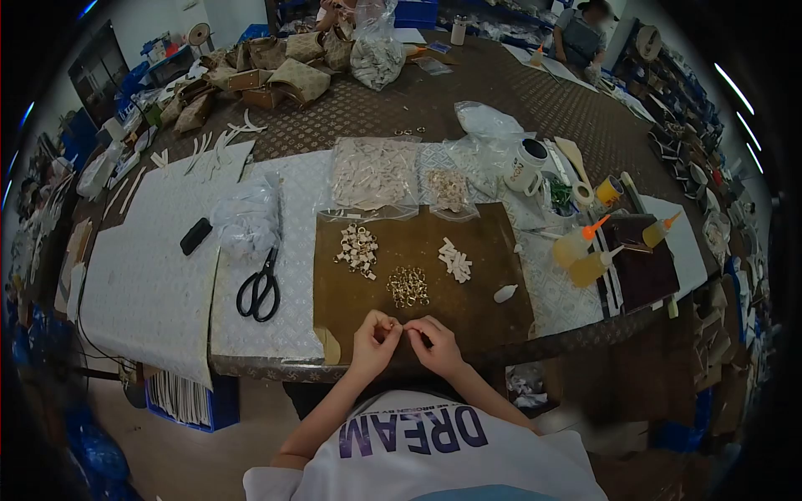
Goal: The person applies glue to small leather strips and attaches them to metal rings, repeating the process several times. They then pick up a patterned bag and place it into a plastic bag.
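**Left hand (375, 336) and right hand (432, 341) meet at a small piece (403, 326)**

From where I stand, the person sits close in at the near edge of the brown mat (493, 321), both forearms angled inward. Thumb and forefinger are pinched together on each side, and each grip appears closed on the same small piece, held between the fingertips just above the mat. It is too tiny for me to make out its shape or which way its long axis runs.

The relation that matters, as I judge it, is between that pinch and the 3 heaps beyond it. The gold ring heap (408, 287) lies straight ahead of the fingertips, near and about equally handy to both hands. The pale strips (455, 260) sit farther out, ahead and to the right, nearer the right hand; they point every which way, sharing no long axis. The heap of ringed tabs (357, 250), pale bits with gold rings, lies ahead and to the left, nearer the left hand.

A little white bottle (505, 293) rests on the mat's right side. Black scissors (258, 295) lie on the surface (159, 267), left of the mat.
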Motion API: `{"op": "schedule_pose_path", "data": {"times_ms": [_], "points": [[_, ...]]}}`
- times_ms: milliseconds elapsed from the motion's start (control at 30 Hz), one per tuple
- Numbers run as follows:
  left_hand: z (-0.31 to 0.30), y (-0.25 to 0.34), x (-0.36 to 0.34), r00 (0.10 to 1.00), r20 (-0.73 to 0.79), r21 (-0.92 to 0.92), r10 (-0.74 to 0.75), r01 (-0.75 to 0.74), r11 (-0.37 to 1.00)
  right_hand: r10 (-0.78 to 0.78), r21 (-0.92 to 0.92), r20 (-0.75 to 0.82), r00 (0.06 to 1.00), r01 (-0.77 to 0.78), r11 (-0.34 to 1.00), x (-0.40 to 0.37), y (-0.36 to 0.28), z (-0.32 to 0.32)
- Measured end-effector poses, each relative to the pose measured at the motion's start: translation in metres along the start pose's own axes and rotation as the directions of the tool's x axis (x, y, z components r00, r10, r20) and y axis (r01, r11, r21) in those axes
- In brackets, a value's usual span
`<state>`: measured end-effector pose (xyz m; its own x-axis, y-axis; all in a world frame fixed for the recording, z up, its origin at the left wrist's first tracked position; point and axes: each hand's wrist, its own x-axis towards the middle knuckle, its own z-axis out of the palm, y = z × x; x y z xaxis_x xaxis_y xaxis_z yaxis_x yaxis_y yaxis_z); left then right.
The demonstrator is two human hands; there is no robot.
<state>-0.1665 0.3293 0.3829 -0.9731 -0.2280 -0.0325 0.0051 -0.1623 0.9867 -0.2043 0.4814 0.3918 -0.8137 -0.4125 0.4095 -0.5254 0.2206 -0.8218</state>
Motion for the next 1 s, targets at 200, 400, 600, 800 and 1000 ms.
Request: {"op": "schedule_pose_path", "data": {"times_ms": [200, 400, 600, 800, 1000], "points": [[-0.004, 0.003, -0.003, 0.994, 0.095, -0.050, -0.056, 0.061, 0.997, 0.118, 0.061, 0.059, 0.991, -0.122, 0.991, 0.001, -0.002, -0.007], [-0.007, 0.009, -0.004, 0.985, 0.166, 0.105, 0.036, -0.054, 0.993, 0.128, 0.170, 0.157, 0.979, -0.155, 0.973, 0.000, 0.001, -0.013], [0.001, 0.016, 0.002, 0.963, 0.220, -0.024, -0.156, 0.165, 0.986, 0.194, 0.323, 0.158, 0.968, -0.236, 0.917, -0.005, 0.010, -0.018], [0.013, 0.035, -0.001, 0.972, 0.123, 0.464, 0.200, -0.235, 0.854, 0.252, 0.242, 0.088, 0.964, -0.267, 0.933, -0.003, 0.013, -0.012], [-0.019, 0.025, 0.051, 0.929, -0.057, 0.588, 0.366, -0.265, 0.764, 0.314, 0.484, 0.039, 0.948, -0.293, 0.825, 0.001, 0.015, -0.008]]}}
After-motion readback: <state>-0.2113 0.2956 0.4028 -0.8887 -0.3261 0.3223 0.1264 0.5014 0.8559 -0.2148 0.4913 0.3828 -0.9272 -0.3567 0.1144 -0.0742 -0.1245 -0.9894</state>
